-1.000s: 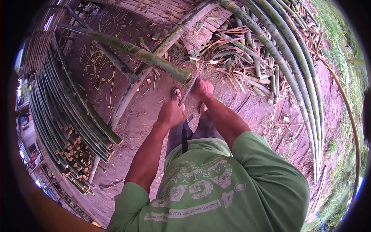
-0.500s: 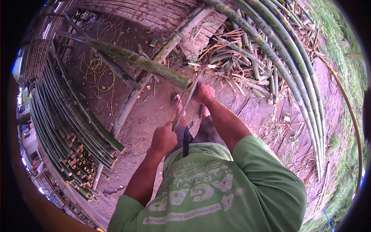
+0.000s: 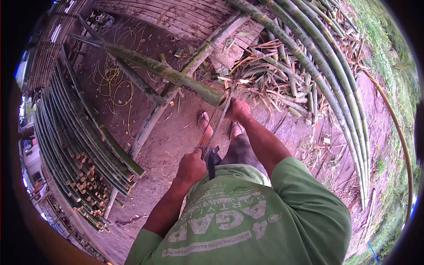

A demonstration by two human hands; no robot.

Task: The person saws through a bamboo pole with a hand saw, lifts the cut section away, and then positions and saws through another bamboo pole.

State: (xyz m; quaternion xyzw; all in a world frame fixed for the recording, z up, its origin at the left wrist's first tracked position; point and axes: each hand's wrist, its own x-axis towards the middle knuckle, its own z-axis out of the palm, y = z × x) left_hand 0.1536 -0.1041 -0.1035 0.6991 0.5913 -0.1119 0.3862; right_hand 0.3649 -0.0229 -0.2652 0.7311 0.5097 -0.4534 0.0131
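Note:
My left hand point(image 3: 192, 167) is closed around the handle of a thin-framed bow saw point(image 3: 215, 128), low in front of my waist. The saw slants away from me, and its far part crosses the near end of a thick green bamboo pole point(image 3: 176, 78). Just right of the saw, my right hand point(image 3: 238, 109) is closed on the end of that pole; the fingers are partly hidden. The pole rests across a slanting bamboo support beam point(image 3: 148, 123) and extends to the upper left.
Many cut bamboo poles point(image 3: 92, 137) lie stacked at left. Long green poles point(image 3: 329, 66) arch along the right. Bamboo scraps point(image 3: 276, 75) are piled ahead, near a slatted platform point(image 3: 176, 17). Yellow cord point(image 3: 112, 79) lies tangled on the dirt. My sandalled feet stand below the pole.
My left hand and the saw have drawn slightly back toward my body. My right hand stays at the pole's end. The whole view has shifted a little.

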